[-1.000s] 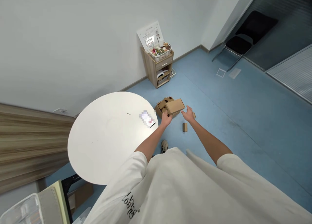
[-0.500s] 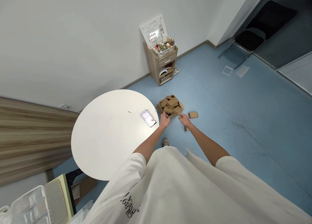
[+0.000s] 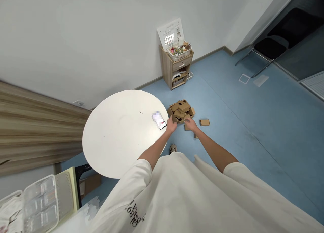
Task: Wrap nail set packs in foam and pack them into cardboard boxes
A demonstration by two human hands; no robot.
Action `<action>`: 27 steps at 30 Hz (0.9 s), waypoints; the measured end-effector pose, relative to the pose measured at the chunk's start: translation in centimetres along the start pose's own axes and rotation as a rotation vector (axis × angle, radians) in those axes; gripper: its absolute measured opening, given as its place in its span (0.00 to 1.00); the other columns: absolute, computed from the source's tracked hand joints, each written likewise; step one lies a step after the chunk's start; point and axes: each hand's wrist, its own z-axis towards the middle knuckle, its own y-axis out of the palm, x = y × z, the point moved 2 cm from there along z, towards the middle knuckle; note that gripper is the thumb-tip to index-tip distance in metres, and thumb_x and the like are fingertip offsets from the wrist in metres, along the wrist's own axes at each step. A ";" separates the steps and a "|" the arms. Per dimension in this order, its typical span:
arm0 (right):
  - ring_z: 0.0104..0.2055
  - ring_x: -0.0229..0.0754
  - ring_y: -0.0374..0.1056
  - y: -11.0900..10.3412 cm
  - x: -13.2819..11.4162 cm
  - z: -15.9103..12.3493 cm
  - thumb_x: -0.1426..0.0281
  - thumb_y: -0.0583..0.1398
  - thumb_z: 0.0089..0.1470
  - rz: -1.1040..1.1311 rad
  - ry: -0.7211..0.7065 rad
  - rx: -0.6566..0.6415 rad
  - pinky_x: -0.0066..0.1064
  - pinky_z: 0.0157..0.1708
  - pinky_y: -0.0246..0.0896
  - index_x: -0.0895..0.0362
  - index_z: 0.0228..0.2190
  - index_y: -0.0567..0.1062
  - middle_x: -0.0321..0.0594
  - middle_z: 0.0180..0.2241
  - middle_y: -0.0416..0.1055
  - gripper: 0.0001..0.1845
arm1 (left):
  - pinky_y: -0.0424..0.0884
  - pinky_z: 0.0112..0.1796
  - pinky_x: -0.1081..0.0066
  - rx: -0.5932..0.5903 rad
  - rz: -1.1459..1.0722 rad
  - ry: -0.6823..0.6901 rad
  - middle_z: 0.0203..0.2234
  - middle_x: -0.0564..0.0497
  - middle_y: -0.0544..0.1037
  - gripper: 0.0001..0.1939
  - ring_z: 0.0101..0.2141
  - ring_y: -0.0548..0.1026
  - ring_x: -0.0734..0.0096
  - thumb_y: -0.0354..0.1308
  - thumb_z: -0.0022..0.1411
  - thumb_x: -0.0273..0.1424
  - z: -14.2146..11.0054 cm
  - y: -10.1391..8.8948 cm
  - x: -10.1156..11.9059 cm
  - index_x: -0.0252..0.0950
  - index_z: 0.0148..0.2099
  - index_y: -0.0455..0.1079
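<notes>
We crouch over blue floor: left hand at rim of kraft carton, fingers curled; right hand, fingers narrow, over loose small box. Grip on either: cannot tell. Carton sits beside round white table.

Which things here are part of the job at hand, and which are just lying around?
Part of the job: left hand, right hand, pile of small cardboard boxes, loose box.
Just lying around: phone, round white table, basket, wooden cabinet, folding chair.
</notes>
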 end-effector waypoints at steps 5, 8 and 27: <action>0.60 0.52 0.68 3.1 -2.4 -0.6 0.69 0.59 0.56 -0.004 -0.043 -0.089 0.44 0.61 0.62 0.57 0.54 0.77 0.48 0.59 0.71 0.23 | 0.65 0.59 0.61 0.048 0.016 0.001 0.67 0.37 0.61 0.36 0.61 0.68 0.53 0.56 0.63 0.29 -2.3 -2.7 -0.6 0.35 0.72 0.54; 0.61 0.51 0.68 5.6 -4.2 -1.2 0.70 0.60 0.56 -0.022 -0.058 -0.165 0.42 0.61 0.63 0.57 0.54 0.77 0.49 0.59 0.71 0.23 | 0.65 0.59 0.59 0.118 -0.004 -0.005 0.66 0.37 0.62 0.35 0.60 0.69 0.53 0.56 0.64 0.29 -3.8 -5.2 -1.6 0.35 0.71 0.55; 0.53 0.45 0.71 25.0 -13.0 -12.2 0.70 0.58 0.56 -0.237 -0.281 -0.473 0.38 0.54 0.66 0.57 0.51 0.77 0.47 0.53 0.75 0.21 | 0.71 0.54 0.62 0.456 -0.224 -0.145 0.66 0.38 0.61 0.32 0.60 0.69 0.55 0.56 0.64 0.30 -20.2 -22.6 -14.3 0.38 0.70 0.57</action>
